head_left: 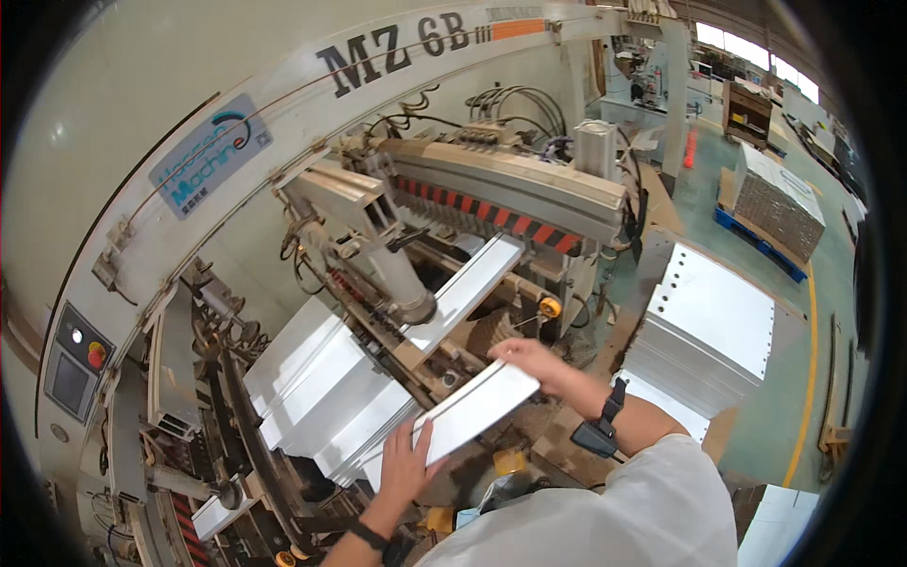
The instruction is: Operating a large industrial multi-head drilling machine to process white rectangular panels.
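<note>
1. In the lower middle of the frame, a white grooved panel (487, 406) slants up from left to right between the person's two hands; a dark groove runs along its upper long edge.
2. The left hand (404, 468) grips the panel's lower-left end, fingers laid over the white face; a dark wristband (368, 537) circles that wrist at the bottom of the frame.
3. The right hand (534, 361) holds the upper-right end, its fingers curled at the far corner; a black wrist device (597, 433) is strapped on behind it (its strap is plain to see, its face is not).
4. Just above, near the centre, a second narrow white panel (470, 288) lies in the drilling machine (510, 175), under a thick grey cylinder (402, 283); a red-and-black striped strip (487, 215) crosses the machine behind it.
5. Left of centre, wide white panels (307, 364) lie beside the machine's rails; at the far left edge sit a control screen (71, 383) and a red button (96, 354).
6. Right of centre stands a stack of white drilled panels (713, 317), with dark holes along two edges; in the upper right, another stack (779, 203) rests on a blue pallet (756, 244), near a yellow floor line (811, 359).
</note>
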Motion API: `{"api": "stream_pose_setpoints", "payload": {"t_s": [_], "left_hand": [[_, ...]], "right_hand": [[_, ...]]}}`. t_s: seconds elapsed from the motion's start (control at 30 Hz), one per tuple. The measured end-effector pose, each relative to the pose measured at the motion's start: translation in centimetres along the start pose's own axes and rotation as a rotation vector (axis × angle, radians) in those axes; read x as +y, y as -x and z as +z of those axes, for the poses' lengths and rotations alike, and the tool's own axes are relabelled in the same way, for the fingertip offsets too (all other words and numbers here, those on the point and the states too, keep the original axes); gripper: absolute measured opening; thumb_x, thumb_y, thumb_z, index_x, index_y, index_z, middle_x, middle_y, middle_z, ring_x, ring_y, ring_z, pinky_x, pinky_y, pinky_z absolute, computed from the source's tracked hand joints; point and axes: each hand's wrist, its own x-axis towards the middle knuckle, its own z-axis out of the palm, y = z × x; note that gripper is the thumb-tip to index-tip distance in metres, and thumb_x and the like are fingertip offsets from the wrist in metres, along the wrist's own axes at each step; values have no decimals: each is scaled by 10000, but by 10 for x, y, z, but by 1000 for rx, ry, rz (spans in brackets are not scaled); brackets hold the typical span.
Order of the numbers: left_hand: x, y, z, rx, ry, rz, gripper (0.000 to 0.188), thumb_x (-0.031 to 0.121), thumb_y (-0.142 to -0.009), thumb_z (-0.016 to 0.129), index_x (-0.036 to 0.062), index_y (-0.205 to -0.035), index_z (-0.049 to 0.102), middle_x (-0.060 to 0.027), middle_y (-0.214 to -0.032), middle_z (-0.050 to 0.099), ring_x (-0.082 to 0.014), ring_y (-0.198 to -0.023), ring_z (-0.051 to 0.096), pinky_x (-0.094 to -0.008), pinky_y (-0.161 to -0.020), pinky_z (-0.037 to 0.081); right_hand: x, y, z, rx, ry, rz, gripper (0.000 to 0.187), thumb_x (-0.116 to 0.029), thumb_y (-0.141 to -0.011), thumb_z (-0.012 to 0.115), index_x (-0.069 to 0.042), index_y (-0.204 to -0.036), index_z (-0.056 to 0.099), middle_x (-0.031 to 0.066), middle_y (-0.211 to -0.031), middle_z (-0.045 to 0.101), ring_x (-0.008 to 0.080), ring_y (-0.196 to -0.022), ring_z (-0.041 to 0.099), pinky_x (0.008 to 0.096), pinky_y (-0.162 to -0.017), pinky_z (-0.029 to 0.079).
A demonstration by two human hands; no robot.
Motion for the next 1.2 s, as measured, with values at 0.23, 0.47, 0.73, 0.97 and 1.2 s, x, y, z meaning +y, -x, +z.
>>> {"api": "stream_pose_setpoints", "payload": {"t_s": [0.23,0.47,0.73,0.97,1.2], "left_hand": [[17,-171,41,295,-47,-11,704,409,-723,662,88,-1290,397,-241,-1053,437,-375,-911,453,-448,-772,394],[-21,-268,122,4,34,-358,713,418,-805,562,94,-1367,267,-384,-1311,214,-507,-1238,205,-501,-1009,255],[-45,-300,110,-116,-46,-388,884,599,-655,600,148,-1360,313,-267,-1116,427,-398,-1034,396,-520,-874,299],[-22,-298,89,-177,224,-454,886,540,-602,675,119,-1317,365,-251,-1130,497,-405,-1062,466,-439,-911,367],[-58,-293,119,19,287,-440,847,458,-623,695,113,-1315,352,-278,-1100,463,-422,-1058,414,-445,-931,327]], "right_hand": [[-2,29,-97,95,-605,-154,579,-486,-922,273,-13,-1246,355,160,-989,598,239,-853,612,342,-698,528],[67,48,-138,152,-497,39,462,-386,-943,338,-12,-1202,416,156,-974,611,204,-805,617,330,-681,532],[101,25,-129,52,-392,198,443,-382,-884,498,-62,-1189,472,122,-1015,602,185,-845,589,300,-731,505],[75,-109,-49,93,-568,63,482,-459,-875,479,-54,-1136,474,103,-1054,542,170,-857,556,313,-711,501],[55,-165,-7,348,-498,-166,331,-267,-905,481,-30,-1136,459,40,-838,526,112,-675,510,259,-583,502]]}}
